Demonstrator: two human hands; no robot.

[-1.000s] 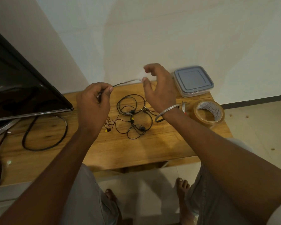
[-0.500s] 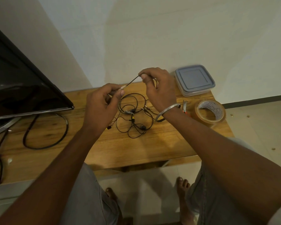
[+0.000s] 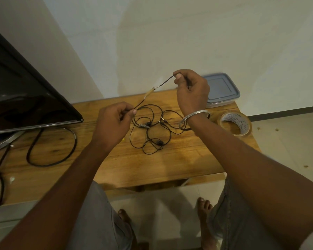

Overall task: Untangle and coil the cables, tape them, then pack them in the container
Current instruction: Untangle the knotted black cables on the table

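Cable span (image 3: 149,92) running diagonally above the counter (image 3: 170,165): left hand (image 3: 114,123) pinching the low near end, right hand (image 3: 192,92) pinching the high far end, fingers (image 3: 181,72) of both curled tight around it. Tangle (image 3: 159,142) lying on the counter directly beneath, between the wrists. Tape roll (image 3: 247,128) inner print showing, unreadable; container (image 3: 222,87) showing no label.

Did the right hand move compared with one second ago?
Yes. The right hand has shifted slightly right, towards the container, whose left edge it now covers, and its fingers have closed on the cable.
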